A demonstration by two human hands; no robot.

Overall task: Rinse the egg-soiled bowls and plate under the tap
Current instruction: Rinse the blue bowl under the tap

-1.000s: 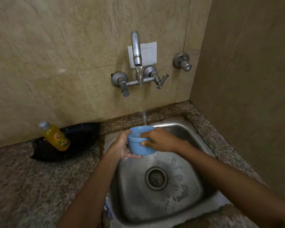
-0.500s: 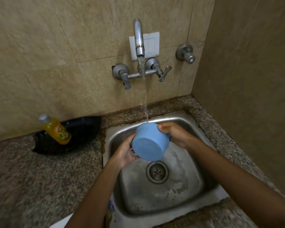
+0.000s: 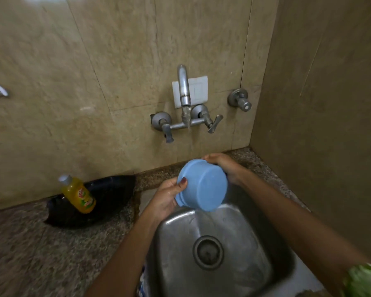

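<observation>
Blue bowl point(image 3: 201, 186) tipped base toward camera over steel sink point(image 3: 223, 254), under running tap point(image 3: 185, 97); gripped at rim by left hand point(image 3: 167, 199) and right hand point(image 3: 225, 166); yellow bottle point(image 3: 78, 194) on desk point(image 3: 30, 254) left

Beige marble-tiled walls point(image 3: 124, 61), corner at right, speckled granite counter point(image 3: 30, 254)

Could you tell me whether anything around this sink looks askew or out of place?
Yes: the yellow bottle leans tilted in the black tray rather than standing upright. The blue bowl is simply tipped, draining.
</observation>
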